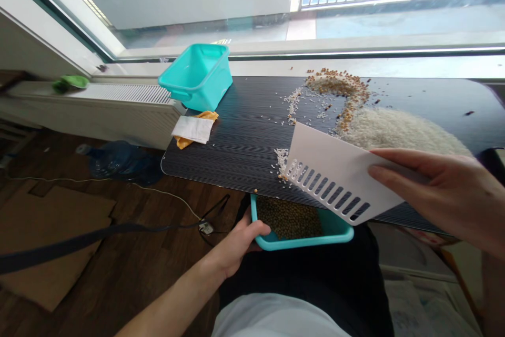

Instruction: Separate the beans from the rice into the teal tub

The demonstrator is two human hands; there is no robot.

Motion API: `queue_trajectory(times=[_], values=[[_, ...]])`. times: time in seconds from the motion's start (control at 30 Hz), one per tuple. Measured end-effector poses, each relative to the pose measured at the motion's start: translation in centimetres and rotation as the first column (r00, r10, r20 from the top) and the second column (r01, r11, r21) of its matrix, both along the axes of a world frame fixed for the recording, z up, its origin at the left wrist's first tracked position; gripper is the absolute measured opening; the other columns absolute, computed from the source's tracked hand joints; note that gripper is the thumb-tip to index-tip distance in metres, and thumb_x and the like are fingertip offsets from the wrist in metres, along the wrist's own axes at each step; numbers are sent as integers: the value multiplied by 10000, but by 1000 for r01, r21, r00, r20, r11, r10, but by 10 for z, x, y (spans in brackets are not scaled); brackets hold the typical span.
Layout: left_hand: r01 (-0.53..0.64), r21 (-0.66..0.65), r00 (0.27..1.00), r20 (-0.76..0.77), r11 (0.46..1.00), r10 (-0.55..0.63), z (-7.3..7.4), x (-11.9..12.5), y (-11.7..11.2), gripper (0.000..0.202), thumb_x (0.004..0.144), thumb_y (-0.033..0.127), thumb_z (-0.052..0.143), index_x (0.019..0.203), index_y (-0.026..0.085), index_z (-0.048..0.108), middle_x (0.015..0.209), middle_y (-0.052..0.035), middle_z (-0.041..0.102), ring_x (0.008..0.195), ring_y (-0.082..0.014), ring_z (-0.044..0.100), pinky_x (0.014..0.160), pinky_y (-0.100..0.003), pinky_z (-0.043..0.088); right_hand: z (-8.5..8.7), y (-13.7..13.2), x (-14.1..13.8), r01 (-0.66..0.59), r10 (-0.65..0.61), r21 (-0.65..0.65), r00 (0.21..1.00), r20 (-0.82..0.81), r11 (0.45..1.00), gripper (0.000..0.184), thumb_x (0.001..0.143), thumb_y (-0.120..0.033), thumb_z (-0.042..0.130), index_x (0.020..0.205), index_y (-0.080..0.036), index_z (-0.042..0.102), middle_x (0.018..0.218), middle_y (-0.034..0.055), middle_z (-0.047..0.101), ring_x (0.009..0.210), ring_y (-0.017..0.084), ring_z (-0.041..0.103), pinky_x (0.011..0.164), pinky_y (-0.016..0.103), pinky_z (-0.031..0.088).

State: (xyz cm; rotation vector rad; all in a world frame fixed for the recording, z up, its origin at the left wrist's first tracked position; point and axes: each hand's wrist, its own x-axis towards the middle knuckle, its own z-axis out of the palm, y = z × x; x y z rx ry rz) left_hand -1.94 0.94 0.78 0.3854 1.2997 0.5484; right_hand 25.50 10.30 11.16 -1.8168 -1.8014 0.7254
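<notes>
White slotted scraper (335, 176), tilted, edge on table (236, 142) among rice (390, 129); right hand (442, 195) pinches it. Left hand (240, 242) grips teal bin (303, 240) of beans.

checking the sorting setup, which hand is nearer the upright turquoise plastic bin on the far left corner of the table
Left. The left hand grips the other turquoise bin of beans under the table edge, below the turquoise plastic bin. The right hand, holding the white slotted scraper, is farther right.

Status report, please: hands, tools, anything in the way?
Left hand holds teal bin of beans under table edge. Right hand grips white slotted scraper by stray grains. Rice pile behind.
</notes>
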Motion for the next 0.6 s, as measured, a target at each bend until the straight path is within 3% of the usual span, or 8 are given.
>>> queue_trajectory(times=[0.17, 0.33, 0.6], values=[[-4, 14, 1000, 7, 1000, 4, -1, 0, -1, 342, 693, 294, 662, 1003, 172, 586, 990, -42, 683, 899, -191, 607, 789, -323, 491, 4, -2, 0, 32, -33, 20, 999, 19, 999, 387, 590, -534, 589, 795, -263, 775, 480, 13, 643, 372, 177, 548, 312, 286, 369], [-8, 8, 1000, 8, 1000, 8, 0, -1, -1, 388, 686, 288, 666, 1048, 171, 588, 972, -37, 685, 883, -187, 604, 789, -321, 495, -1, -3, 0, -24, 24, 7, 1000, 3, 1000, 384, 625, -531, 611, 839, -266, 786, 549, 12, 691, 424, 191, 601, 354, 292, 445], [-11, 19, 1000, 9, 1000, 11, 3, -5, -1, 449, 698, 290, 654, 1126, 172, 588, 1075, -63, 692, 934, -203, 610, 803, -321, 495, -1, 0, -8, -10, 7, 74, 999, 44, 997, 360, 653, -492, 607, 847, -251, 792, 560, 13, 692, 427, 168, 588, 368, 276, 433]])
